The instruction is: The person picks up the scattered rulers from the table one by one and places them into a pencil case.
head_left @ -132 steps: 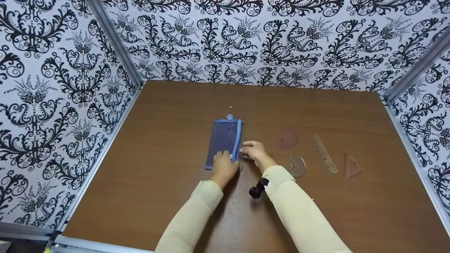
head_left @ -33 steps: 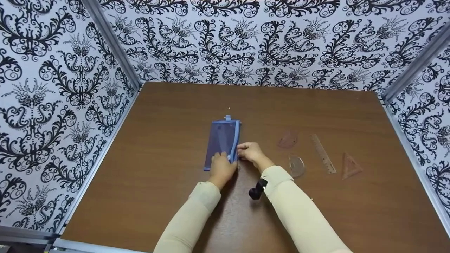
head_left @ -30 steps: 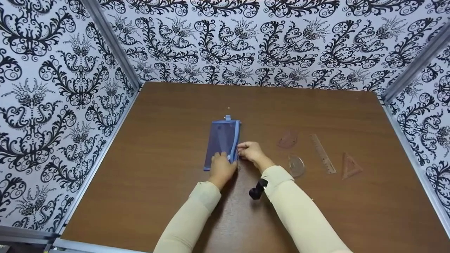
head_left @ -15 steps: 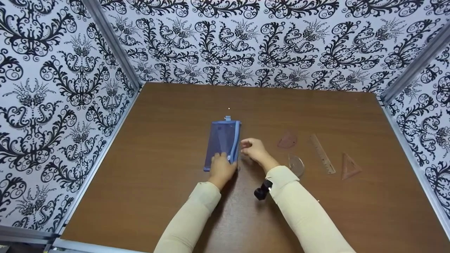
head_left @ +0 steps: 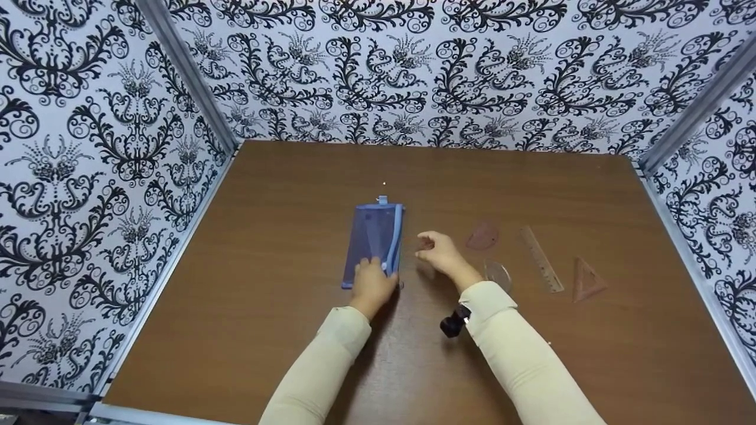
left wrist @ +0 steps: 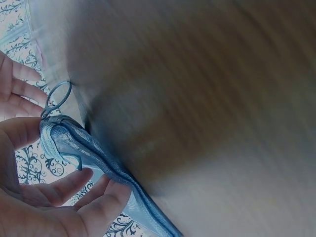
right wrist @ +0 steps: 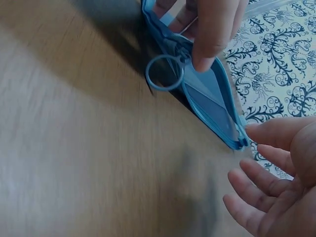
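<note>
A blue see-through zip pouch (head_left: 361, 242) lies lengthwise on the wooden table, with a flat pale shape showing through its side. My left hand (head_left: 373, 286) holds the pouch's near end, thumb on one side and fingers on the other, beside a metal ring (left wrist: 59, 96). In the right wrist view the pouch's mouth gapes along its zipper (right wrist: 210, 121). To the right of the pouch, my right hand (head_left: 442, 254) hovers with its fingers loosely bent and apart. Nothing shows in it, and it stands clear of the pouch in the head view.
Right of my right hand lie a pink protractor (head_left: 484, 235), a clear protractor (head_left: 499, 275), partly behind the wrist, a clear ruler (head_left: 542, 260) and a pink set square (head_left: 589, 280). Patterned walls (head_left: 401, 77) close in the table (head_left: 266, 224) at the back and sides.
My right hand has left the pouch's zipper edge and moved right. The pale shape inside the pouch was not visible in the earliest frame. My left hand has stayed on the pouch.
</note>
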A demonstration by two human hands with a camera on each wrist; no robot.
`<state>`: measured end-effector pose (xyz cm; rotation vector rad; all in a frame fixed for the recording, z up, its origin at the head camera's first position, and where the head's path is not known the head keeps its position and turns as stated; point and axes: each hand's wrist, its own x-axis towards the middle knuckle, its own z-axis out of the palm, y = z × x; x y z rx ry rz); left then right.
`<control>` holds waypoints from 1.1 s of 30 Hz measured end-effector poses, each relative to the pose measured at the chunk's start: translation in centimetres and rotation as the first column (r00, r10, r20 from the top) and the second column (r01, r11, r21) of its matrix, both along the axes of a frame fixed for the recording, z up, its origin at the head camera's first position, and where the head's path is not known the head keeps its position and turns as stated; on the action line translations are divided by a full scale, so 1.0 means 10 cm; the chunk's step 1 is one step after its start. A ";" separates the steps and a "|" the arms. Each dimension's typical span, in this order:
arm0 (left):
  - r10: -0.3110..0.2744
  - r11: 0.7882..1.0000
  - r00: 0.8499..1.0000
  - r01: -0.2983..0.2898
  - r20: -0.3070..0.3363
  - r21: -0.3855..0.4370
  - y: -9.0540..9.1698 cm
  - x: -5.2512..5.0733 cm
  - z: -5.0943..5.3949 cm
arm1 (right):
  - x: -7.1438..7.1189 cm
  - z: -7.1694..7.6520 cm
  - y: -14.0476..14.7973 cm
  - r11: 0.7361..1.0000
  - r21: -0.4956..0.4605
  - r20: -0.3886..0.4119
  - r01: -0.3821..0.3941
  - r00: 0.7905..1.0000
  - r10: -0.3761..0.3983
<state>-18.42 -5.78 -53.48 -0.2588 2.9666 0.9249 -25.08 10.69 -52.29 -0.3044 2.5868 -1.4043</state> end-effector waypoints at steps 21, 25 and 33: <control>-0.005 1.000 1.000 0.005 0.000 0.016 0.00 0.00 0.00 | 0.12 0.18 0.23 0.934 0.357 -0.198 0.035 0.979 0.039; -0.003 1.000 1.000 0.003 -0.006 0.005 0.00 0.00 -0.01 | 0.17 0.22 0.25 0.914 0.404 -0.221 0.045 0.974 0.050; -0.013 1.000 1.000 0.013 0.006 0.003 0.00 0.01 0.00 | 0.21 0.25 0.34 0.872 0.485 -0.236 0.065 0.970 0.059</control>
